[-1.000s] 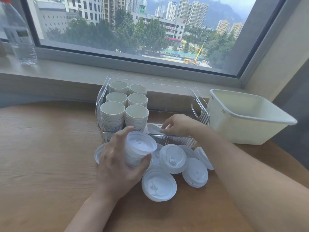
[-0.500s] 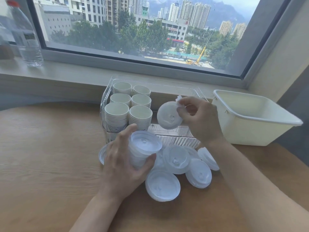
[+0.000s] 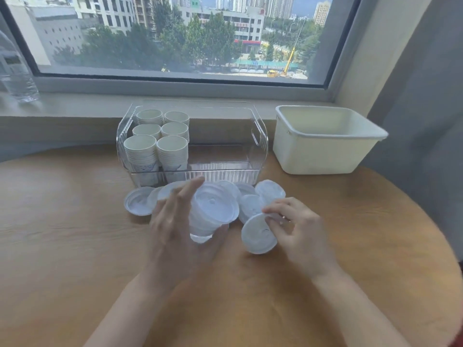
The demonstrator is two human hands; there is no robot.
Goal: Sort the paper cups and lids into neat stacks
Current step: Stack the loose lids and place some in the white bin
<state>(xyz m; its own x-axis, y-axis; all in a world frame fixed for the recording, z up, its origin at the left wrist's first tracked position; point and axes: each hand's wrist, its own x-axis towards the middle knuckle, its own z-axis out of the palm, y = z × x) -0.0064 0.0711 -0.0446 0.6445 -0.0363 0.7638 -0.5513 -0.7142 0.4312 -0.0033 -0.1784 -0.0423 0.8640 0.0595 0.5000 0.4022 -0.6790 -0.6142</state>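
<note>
Stacking lids: left hand (image 3: 175,236) grips lid stack (image 3: 210,214), right hand (image 3: 298,229) pinches single lid (image 3: 258,237) just beside it; next, seat it squarely on top

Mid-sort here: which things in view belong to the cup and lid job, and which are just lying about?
Part of the job:
- lid stack in the left hand
- single lid pinched by the right hand
- loose lids on the table
- cup stacks in the clear bin

Lying about:
- white tub, nothing visible inside
- water bottle on the sill
</note>
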